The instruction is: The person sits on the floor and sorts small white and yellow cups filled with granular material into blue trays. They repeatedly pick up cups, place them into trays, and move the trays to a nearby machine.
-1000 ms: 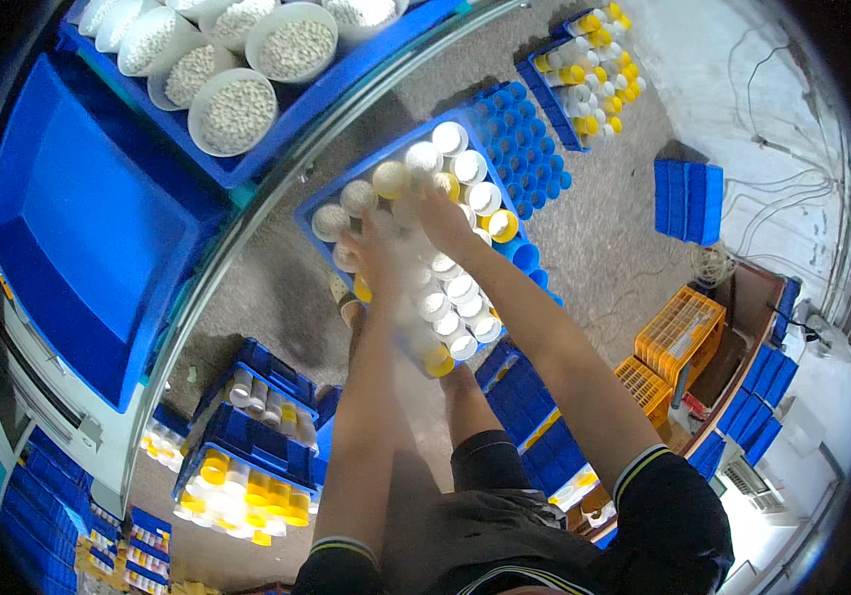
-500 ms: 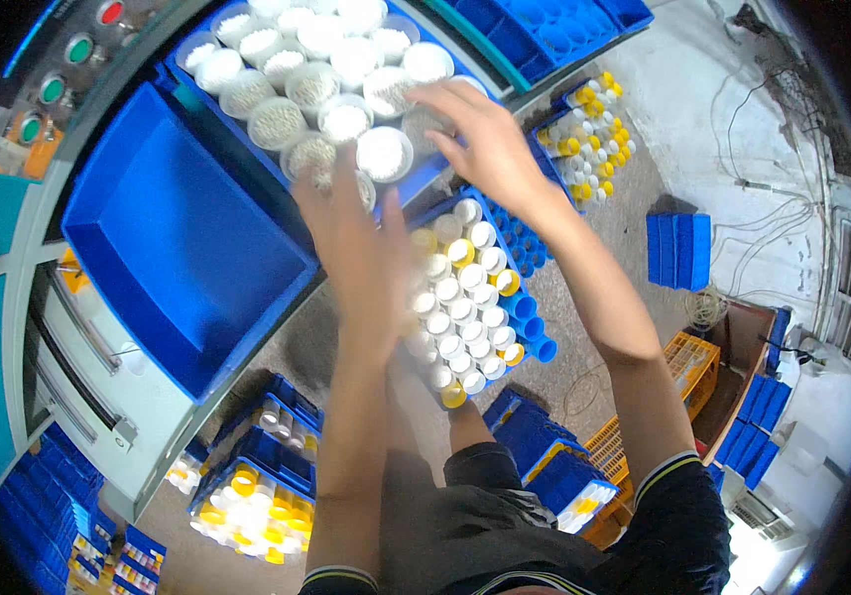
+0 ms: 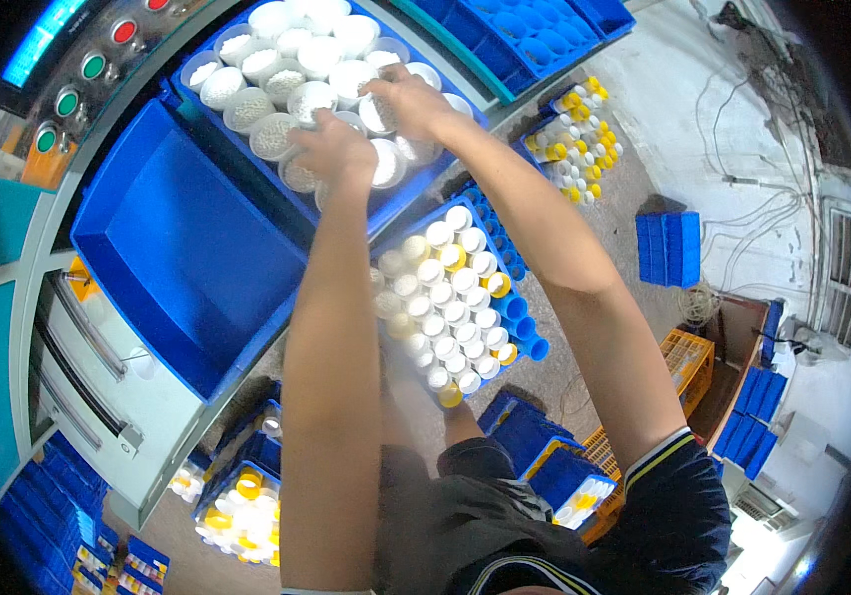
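Note:
A blue tray [image 3: 391, 220] at the top is packed with white cups, many filled with small white granules. Over the middle of these cups my left hand [image 3: 341, 154] reaches with fingers apart, fingertips at the rims of a granule-filled cup [image 3: 272, 137] and its neighbours. To its right and a little farther back, my right hand [image 3: 411, 101] has its fingers curled over the rim of a white cup [image 3: 377, 115]. The undersides of both hands and the cups right below them are partly hidden.
An unfilled deep blue tray [image 3: 192, 268] lies left, beside a panel with coloured buttons [image 3: 67, 103]. Below the cups stands a rack of white and yellow containers [image 3: 445, 307]. Blue crates [image 3: 668, 248] and a yellow crate [image 3: 688, 362] stand right on the floor.
Both hands have moved from the near cups deeper over the tray. My right hand has shifted left and its fingers have curled in. The view has shifted slightly.

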